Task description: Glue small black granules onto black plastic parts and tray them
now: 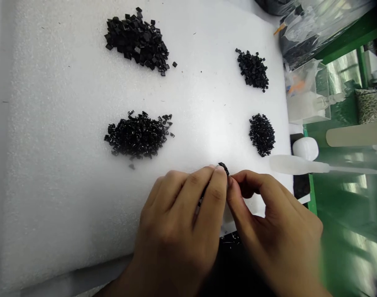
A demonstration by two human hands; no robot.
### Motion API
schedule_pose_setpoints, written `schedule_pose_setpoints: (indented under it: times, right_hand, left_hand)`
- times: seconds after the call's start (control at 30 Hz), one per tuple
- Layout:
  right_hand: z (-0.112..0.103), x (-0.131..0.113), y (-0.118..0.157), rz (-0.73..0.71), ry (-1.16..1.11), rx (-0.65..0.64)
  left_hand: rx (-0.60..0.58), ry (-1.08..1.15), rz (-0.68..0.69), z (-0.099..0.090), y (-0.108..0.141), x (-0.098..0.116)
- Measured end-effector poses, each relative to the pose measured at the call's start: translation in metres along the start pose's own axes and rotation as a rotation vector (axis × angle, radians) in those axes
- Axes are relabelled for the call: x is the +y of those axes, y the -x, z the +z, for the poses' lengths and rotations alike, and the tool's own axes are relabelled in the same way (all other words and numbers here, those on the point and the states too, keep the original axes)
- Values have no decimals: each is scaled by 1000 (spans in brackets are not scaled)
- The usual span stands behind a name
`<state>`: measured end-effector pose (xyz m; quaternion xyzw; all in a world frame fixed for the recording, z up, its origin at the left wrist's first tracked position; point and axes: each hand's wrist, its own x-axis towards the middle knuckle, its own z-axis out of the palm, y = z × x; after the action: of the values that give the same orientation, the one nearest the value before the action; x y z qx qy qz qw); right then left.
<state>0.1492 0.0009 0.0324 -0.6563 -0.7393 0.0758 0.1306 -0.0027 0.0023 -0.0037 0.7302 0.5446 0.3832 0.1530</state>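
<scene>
Low on a white foam sheet (52, 123), left hand (176, 222) and right hand (269, 210) close together, fingers curled inward, thumbs and forefingers nearly meeting. Between them, a short curved black piece (223, 168), pinched by both hands, its top end showing just above the fingertips, its exact form too small to tell. On the foam, well apart from the hands, four loose heaps of small black plastic pieces, none in any container: a heap of square chips (137, 41) at upper left, a smaller one of similar chips (253, 69) at upper right, a heap of glossy, irregular bits (138, 135) at middle left, and a compact heap of similar bits (262, 135) at middle right. Beyond the foam's far right corner, a clear plastic bag (300, 37) holding dark pieces. Just below it, a clear plastic box (307, 97) with white contents and a touch of orange, the contents hard to make out. Farther right, at the edge of view, a container of speckled grey granules (370, 106) on a green counter (346, 198). Near the foam's right edge, a white squeeze pipette (300, 165) lying just below a round white bottle (305, 148), with a wooden spatula (355, 135) off to the right.
</scene>
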Motion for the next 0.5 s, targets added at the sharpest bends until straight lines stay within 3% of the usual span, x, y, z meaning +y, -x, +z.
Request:
schedule_pose_setpoints:
  times: [0.23,0.5]
  right_hand:
    - [0,-4,-1,-22,78,-18]
    - [10,-7,5,-193,254,139]
  left_hand:
    - [-19,12,-25,-2,-2,1]
    - [-19,8,-19,-2,1,1]
